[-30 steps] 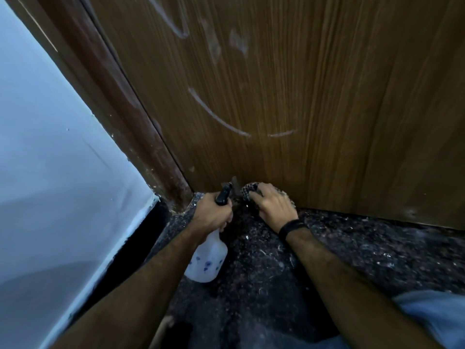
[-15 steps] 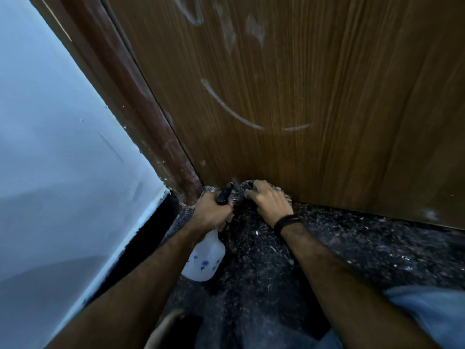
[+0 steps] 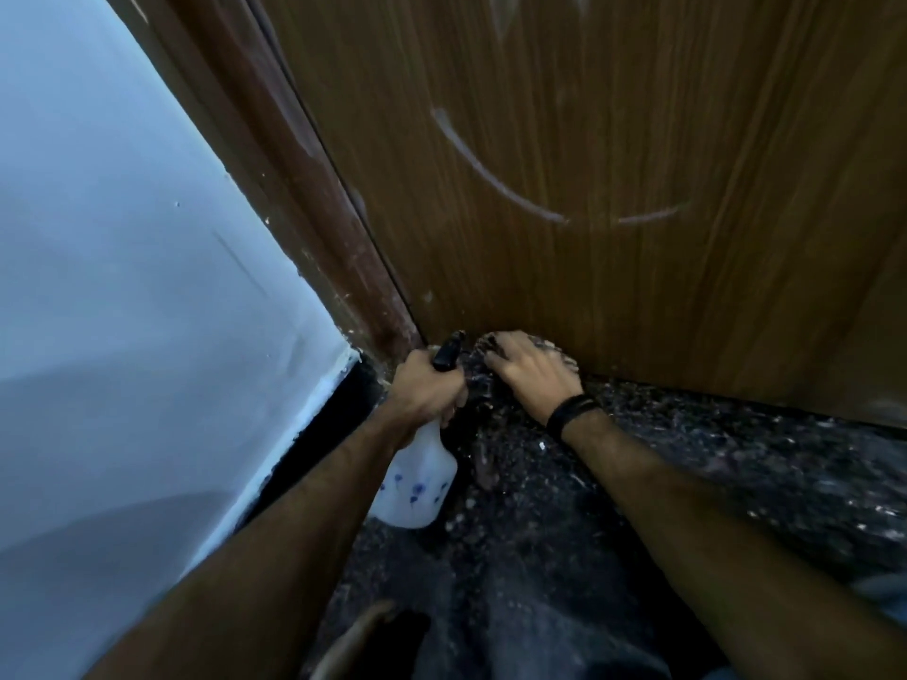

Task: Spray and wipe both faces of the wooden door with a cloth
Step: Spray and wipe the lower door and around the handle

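The wooden door (image 3: pixel 613 164) fills the upper right of the view, shut against its dark frame (image 3: pixel 314 203), its bottom edge meeting the speckled dark floor (image 3: pixel 687 483). Pale curved smears run across its lower face, so this side looks only partly wiped. The cloth (image 3: pixel 554 347) is bunched at the door's foot, close to the frame corner, and the right hand (image 3: pixel 532 373) lies over it with fingers (image 3: pixel 495 358) spread and bent down onto it, pressing it to the bottom strip of the door. Just beside it the left hand (image 3: pixel 427 390) has its fingers wrapped tight round the neck of the white spray bottle (image 3: pixel 417 483), black nozzle pointing toward the corner, the bottle's body hanging below the fist. A white wall (image 3: pixel 122 287) runs down the left.

The step in hand seems to be wiping the lowest strip of this face. Next the cloth likely needs to travel along the bottom edge and up to the remaining smears, with fresh spray where they are dry; the other face is out of view
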`<state>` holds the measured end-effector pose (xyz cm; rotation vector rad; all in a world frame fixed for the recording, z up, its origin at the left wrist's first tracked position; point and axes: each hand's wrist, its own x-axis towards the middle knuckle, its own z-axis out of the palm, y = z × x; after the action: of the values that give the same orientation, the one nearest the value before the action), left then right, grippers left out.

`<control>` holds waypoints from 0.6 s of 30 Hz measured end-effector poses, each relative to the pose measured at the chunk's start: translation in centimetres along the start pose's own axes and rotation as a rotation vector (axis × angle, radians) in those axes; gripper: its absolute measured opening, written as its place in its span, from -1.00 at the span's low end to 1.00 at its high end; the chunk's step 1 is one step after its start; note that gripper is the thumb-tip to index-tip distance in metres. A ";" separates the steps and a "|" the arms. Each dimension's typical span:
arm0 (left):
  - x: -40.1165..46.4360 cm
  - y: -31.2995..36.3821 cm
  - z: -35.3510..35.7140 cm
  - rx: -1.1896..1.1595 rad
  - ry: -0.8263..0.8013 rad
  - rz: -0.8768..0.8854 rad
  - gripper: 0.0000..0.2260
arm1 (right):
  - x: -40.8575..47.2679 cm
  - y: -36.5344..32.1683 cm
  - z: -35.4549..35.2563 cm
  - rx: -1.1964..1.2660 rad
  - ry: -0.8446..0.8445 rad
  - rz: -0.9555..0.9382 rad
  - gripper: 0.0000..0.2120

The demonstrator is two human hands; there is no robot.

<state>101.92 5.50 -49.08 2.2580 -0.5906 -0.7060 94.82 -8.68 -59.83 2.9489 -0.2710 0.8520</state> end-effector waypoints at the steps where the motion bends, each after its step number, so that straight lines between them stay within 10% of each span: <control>1: 0.2 -0.3 -0.2 -0.013 0.005 -0.005 -0.77 | -0.8 -0.2 0.4 0.000 -0.028 0.012 -0.69; 9: 2.0 -0.4 -1.7 -0.160 0.121 0.033 -0.80 | 6.1 -1.5 -3.9 0.016 0.299 0.095 -0.68; 18: 2.7 -2.2 -2.9 -0.306 0.254 0.013 -0.80 | 6.6 -1.8 2.2 -0.185 -0.115 -0.201 -0.82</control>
<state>106.20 6.76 -49.75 2.0134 -0.3473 -0.4570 101.77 -8.14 -58.23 2.7954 -0.0530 0.5998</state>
